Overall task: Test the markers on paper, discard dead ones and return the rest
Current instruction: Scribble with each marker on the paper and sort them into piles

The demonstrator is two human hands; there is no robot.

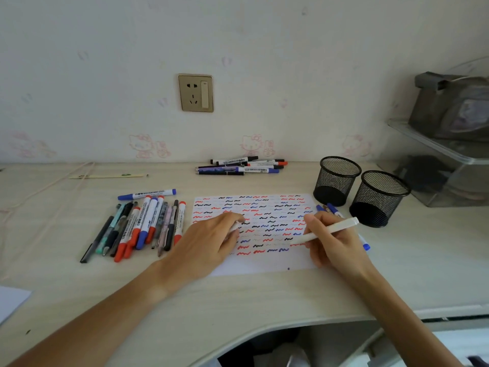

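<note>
White pen (pixel 326 231) slants tip-down-left on paper (pixel 264 266); right hand (pixel 332 239) grips it.

marker (pixel 147 194) barrels carry printed labels, too blurred to read; no other legible text.

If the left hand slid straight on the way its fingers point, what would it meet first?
Probably only more scribbled paper: the left hand points up-right across it. Beyond lie the black mesh cups, though depth is unclear.
</note>
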